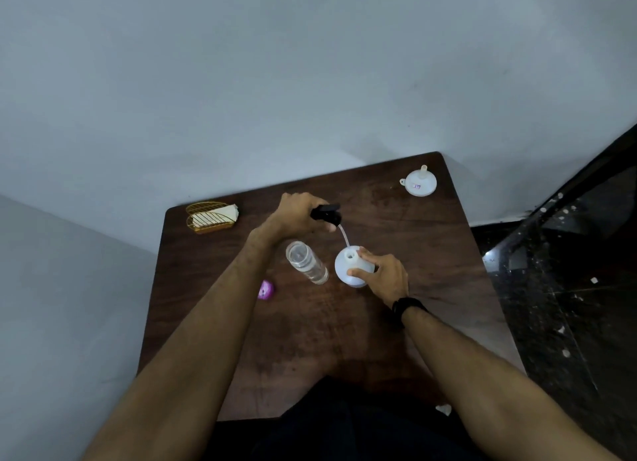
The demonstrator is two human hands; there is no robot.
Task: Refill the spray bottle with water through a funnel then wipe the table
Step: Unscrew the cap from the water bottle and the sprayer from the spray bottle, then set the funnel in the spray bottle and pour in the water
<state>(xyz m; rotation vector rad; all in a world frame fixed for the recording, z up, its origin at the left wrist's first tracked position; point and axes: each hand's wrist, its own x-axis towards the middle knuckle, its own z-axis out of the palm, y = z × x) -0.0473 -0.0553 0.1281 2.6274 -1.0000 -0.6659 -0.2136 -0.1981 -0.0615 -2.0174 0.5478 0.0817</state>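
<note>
My left hand [298, 214] grips the spray head [325, 214], right hand [381, 274] holds the spray bottle [351, 267]; the dangling tube could drip, or my arm topple the open water bottle [306, 262] beside it.

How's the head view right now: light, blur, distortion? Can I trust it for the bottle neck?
Head view: dim, flat light, soft throughout. Wide-angle bends the table edges and stretches the forearms. The bottle neck opening is readable, though the white body is slightly washed out. The black sprayer in the left hand loses detail against the dark wood. The right hand is fairly sharp; the funnel is small but clear.
</note>
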